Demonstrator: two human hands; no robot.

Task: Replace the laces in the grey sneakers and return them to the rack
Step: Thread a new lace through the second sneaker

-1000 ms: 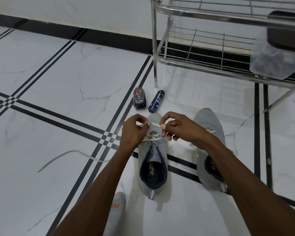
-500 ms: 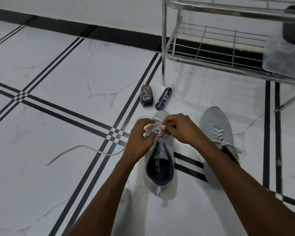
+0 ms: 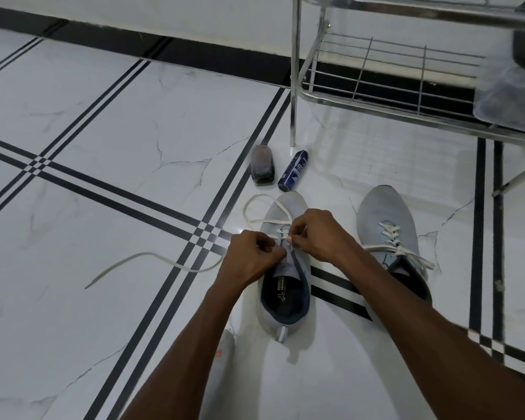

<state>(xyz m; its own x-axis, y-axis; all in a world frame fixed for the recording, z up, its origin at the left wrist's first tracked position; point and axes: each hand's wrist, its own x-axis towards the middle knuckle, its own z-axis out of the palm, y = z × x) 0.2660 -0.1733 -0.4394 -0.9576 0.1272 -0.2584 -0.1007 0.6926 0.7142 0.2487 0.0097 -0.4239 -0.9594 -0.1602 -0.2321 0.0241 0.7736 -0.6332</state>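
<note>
On the white marble floor [image 3: 103, 298], crossed by black inlay stripes, I see a loose white lace [image 3: 152, 260] trailing from the far left toward the centre, where it runs in behind my left hand. A light grey object with an orange mark [image 3: 223, 356] lies by my left forearm; what it is I cannot tell. My left hand [image 3: 250, 257] sits at the throat of the near grey sneaker [image 3: 285, 295], fingers curled and pinching the lace at the eyelets. That sneaker stands on the floor, toe pointing away from me, its dark lining open; a loop of the lace lies on the floor and over its toe. Beyond the toe lie a dark shoe-polish applicator [image 3: 262, 169] and a blue spray can [image 3: 293, 174], side by side. My right hand [image 3: 322, 234] meets the left over the same sneaker, its grip closed on the lace. To the right, well apart, the second grey sneaker [image 3: 388, 228] stands already laced, its white ends loose. Behind, the steel shoe rack [image 3: 376, 95] carries a clear plastic bag [image 3: 509, 98] at its right edge.
</note>
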